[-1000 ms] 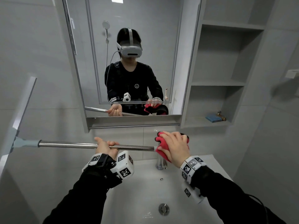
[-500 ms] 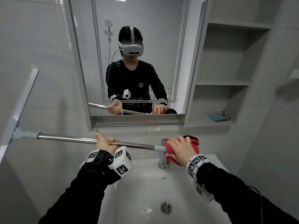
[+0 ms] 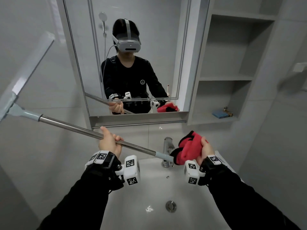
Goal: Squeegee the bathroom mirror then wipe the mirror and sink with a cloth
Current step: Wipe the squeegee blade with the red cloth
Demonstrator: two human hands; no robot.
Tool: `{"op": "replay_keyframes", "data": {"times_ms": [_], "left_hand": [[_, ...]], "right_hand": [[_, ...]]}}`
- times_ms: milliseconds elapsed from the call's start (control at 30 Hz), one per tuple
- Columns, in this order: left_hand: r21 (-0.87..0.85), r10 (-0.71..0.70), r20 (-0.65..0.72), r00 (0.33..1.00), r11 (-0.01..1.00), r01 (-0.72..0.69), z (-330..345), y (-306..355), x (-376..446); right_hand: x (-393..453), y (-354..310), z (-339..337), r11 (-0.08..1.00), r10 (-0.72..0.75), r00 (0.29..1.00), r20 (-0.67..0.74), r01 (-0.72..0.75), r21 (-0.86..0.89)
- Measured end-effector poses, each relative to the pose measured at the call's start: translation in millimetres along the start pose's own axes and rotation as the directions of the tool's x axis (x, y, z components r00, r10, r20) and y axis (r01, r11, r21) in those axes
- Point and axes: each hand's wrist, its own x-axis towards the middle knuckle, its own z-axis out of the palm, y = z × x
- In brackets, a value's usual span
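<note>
Left hand point(image 3: 110, 143) is wrapped around the metal pole of the squeegee point(image 3: 93, 134), fingers curled shut over the top, gripping about midway along the shaft. From that hand the pole runs up and to the left to the grey neck and the long blade point(image 3: 25, 78), which stands tilted against the wall tiles, well left of the mirror point(image 3: 159, 30) and not on the glass. The other way, the pole drops down and to the right, and its grey end cap sits right at the cloth.

Right hand point(image 3: 205, 151) is closed on a bunched red cloth point(image 3: 187, 151) with black edging; the cloth bulges out to the left of the palm and touches the pole end. Can't tell if this hand also grips the pole under the cloth.

Faucet point(image 3: 167, 146) is just behind the cloth, between the two hands. Sink point(image 3: 149, 188) basin lies below both hands, drain point(image 3: 171, 206) near the lower middle, with a small patch of water beside it. Mirror is above and beyond both hands. Shelf niche point(image 3: 229, 77) is up and to the right of the right hand, with a blue item point(image 3: 220, 113) on its lowest shelf.
</note>
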Motion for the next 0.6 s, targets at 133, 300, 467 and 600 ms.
{"op": "replay_keyframes", "data": {"times_ms": [133, 300, 467, 600], "left_hand": [[0.046, -0.022, 0.055, 0.998, 0.999, 0.020, 9, -19, -8], [0.107, -0.029, 0.131, 0.991, 0.994, 0.015, 21, -43, -22], [0.152, -0.040, 0.179, 0.983, 0.988, 0.012, 30, -61, -32], [0.166, -0.031, 0.179, 0.983, 0.986, 0.001, 38, -75, -40]], "right_hand": [[-30, -15, 0, 0.834, -0.456, 0.828, -0.327, 0.526, 0.169], [-28, -20, -17, 0.933, 0.220, 0.920, 0.325, -0.295, 0.205], [-31, -13, -26, 0.891, 0.341, 0.816, 0.467, -0.439, 0.117], [-20, -21, -36, 0.914, 0.368, 0.840, 0.399, -0.405, 0.011]]}}
